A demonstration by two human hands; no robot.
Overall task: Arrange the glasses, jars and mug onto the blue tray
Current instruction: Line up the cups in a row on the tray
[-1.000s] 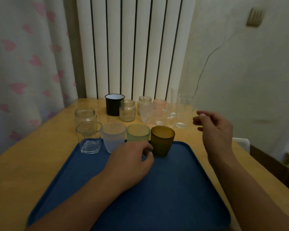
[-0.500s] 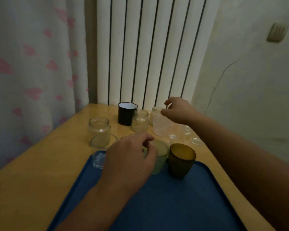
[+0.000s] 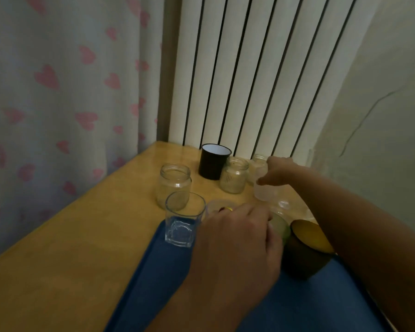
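Two empty glasses flank the left hand; the right hand's grip pinches a frosted glass.

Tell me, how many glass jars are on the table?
3: a clear jar at left, a ribbed jar beside the black mug, and another partly behind the right hand. More may be hidden.

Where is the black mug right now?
The black mug stands on the table's far edge by the radiator, off the tray, just left of a small jar.
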